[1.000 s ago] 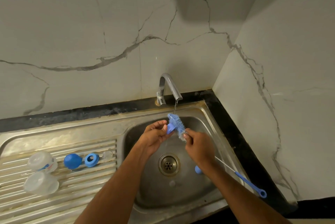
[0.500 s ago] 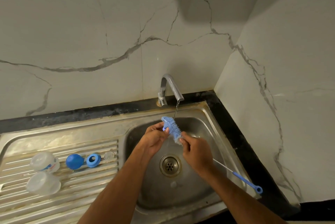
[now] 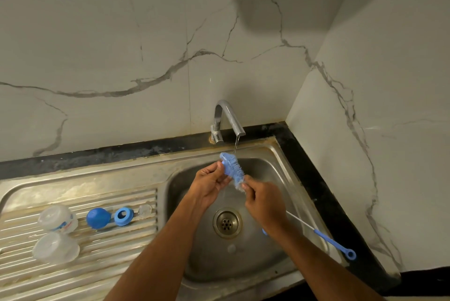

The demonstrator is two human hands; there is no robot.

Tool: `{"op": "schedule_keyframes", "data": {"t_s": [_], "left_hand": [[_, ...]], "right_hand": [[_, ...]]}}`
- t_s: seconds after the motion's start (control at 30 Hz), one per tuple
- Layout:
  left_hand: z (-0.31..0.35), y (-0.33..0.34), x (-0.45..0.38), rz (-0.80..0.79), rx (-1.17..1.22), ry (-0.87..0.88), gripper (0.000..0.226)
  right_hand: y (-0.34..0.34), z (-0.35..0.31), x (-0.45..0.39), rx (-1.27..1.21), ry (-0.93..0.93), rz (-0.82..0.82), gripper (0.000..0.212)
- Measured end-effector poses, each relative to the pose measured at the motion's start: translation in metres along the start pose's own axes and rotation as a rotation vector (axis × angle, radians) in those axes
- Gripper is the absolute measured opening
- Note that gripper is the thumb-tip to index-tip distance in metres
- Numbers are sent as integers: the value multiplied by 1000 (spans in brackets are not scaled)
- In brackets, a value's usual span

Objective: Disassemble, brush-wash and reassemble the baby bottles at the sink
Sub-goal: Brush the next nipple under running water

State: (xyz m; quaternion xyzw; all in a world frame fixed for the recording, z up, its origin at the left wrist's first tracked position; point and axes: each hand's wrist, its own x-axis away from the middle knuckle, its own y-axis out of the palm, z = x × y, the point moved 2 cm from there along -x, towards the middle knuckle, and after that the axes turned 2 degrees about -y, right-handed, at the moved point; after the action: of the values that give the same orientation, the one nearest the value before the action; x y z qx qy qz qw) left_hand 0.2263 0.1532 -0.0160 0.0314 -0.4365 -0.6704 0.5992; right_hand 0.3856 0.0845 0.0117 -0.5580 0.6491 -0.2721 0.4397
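- The left hand [image 3: 210, 185] is pinched shut around a small blue part that is almost hidden behind its fingers, pressed against the bristles of the long blue bottle brush [image 3: 232, 169].
- The right hand [image 3: 264, 200] is closed on the brush's wire stem just below the bristle head; the blue plastic handle with its ring end [image 3: 350, 255] trails out to the near right over the rim of the steel sink [image 3: 287, 171].
- Both hands work under the thin stream from the chrome tap [image 3: 227, 118], at the far side of the basin.
- On the ribbed draining board [image 3: 97, 264] to the left lie two clear plastic bottle bodies [image 3: 57, 220], one nearer [image 3: 56, 248], a round blue cap [image 3: 97, 218], a blue screw ring [image 3: 123, 216] and a small clear teat [image 3: 145, 210].
- Handling, as I judge it: every piece is light; wet plastic will be slippery, so bodies want a full wrap of the palm, rings a pinch across the rim. The teat is soft (easily nicked by bristles) and best held at its flange.
- One bottle carries red and blue printing, too blurred to read.
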Motion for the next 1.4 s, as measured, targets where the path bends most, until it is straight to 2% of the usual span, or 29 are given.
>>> {"op": "schedule_keyframes", "data": {"t_s": [0.1, 0.27, 0.37, 0.43, 0.53, 0.67, 0.83, 0.9, 1.0, 1.17, 1.3, 1.4], "left_hand": [[1, 0, -2, 11, -50, -23, 25], [-1, 6, -1, -8, -15, -19, 24], [2, 6, -2, -21, -23, -30, 20], [1, 11, 1, -39, -9, -40, 21], [6, 8, -1, -3, -33, -20, 20], [8, 8, -2, 0, -49, -22, 22], [7, 2, -5, 89, -57, -13, 24], [7, -3, -6, 124, -39, -54, 32], [0, 0, -7, 150, 32, -128, 52], [-16, 13, -11, 127, 93, -196, 39], [-18, 22, -10, 103, 4, -235, 35], [-15, 20, -10, 119, 66, -268, 27]], "right_hand": [[-9, 6, 2, 20, 34, -2, 21], [-4, -3, -1, 80, -13, -12, 22], [-12, 11, -5, 71, 44, -12, 22], [-15, 8, -11, 65, 20, -12, 17], [-13, -1, -9, 77, -68, 4, 12], [-15, 15, -16, 61, 4, 12, 18], [-7, 9, -9, -9, -37, -14, 20], [-5, 26, -4, -20, 50, -27, 20], [-4, 26, -4, -16, 102, 43, 18], [10, 1, 6, 92, 16, -4, 29], [8, 1, -3, 145, 121, 1, 21], [15, -1, 1, 149, -5, -86, 33]]}}
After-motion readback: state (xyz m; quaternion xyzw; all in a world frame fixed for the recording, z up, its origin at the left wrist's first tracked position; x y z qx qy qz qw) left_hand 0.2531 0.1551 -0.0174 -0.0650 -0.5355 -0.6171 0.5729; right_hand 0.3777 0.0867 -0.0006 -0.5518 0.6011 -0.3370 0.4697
